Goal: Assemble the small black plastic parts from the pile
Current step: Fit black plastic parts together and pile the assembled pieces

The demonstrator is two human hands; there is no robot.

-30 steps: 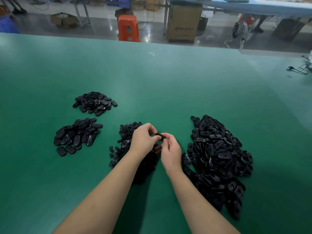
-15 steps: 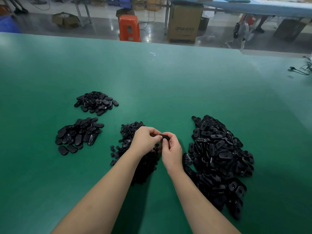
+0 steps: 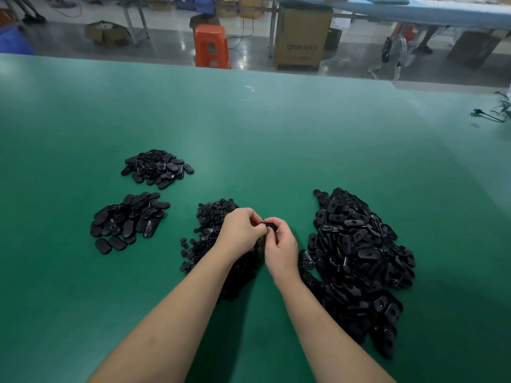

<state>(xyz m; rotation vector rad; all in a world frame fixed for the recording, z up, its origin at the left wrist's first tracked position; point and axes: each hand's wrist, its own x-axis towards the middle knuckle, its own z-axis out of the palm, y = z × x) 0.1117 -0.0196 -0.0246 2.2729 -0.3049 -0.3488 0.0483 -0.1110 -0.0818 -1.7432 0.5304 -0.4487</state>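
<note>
Nearest to us, our left hand (image 3: 240, 230) and right hand (image 3: 280, 246) meet above the pile of small round pieces (image 3: 206, 236), and both pinch one black oval part (image 3: 269, 225) with curled fingertips. It looks light, stiff and smooth, so we judge it best held by its edges, where it should not slip. Right of this pile lies the big heap of oval shells (image 3: 356, 258). Left of it, and farther away, lie two smaller heaps (image 3: 128, 219) on the green table (image 3: 304, 139).
</note>
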